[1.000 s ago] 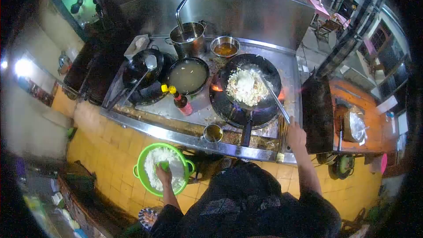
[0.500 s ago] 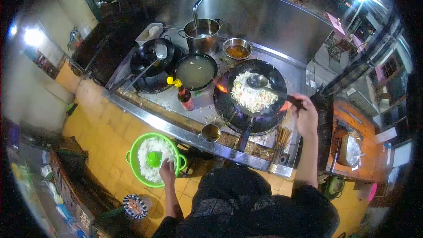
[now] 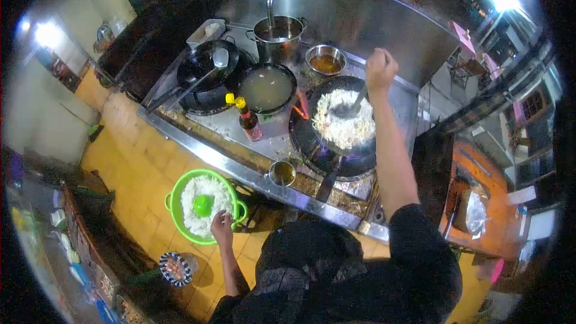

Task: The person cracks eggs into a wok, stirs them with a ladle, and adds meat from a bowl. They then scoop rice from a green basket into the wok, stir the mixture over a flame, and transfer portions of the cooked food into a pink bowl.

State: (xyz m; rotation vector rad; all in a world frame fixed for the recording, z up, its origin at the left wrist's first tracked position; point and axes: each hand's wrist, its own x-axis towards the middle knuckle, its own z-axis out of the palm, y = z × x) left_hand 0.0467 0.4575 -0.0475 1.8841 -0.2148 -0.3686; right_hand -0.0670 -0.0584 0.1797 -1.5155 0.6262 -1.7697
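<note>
My right hand (image 3: 381, 71) is closed around the handle of a ladle (image 3: 361, 97), held steeply above the wok (image 3: 327, 157). Its bowl presses into the white rice mixture (image 3: 343, 134), which has pale shreds through it. Flames show at the wok's left edge. My left hand (image 3: 222, 225) hangs over the near right rim of a green basket (image 3: 174, 216) of cooked white rice (image 3: 196, 191). The fingers look loosely apart, with nothing visible in them. Just beyond them, a small green cup (image 3: 203, 205) sits in the rice.
A sauce bottle with a yellow cap (image 3: 250, 127), a metal mug (image 3: 282, 173) and a pan of cloudy liquid (image 3: 268, 88) stand left of the wok. Behind are a steel pot (image 3: 278, 39) and a bowl of brown liquid (image 3: 326, 60). A striped bowl (image 3: 175, 269) is lower left.
My right hand has moved up and left, tilting the ladle steeply with its bowl in the rice mixture. My left hand has shifted slightly toward the basket's rim and its fingers have loosened.
</note>
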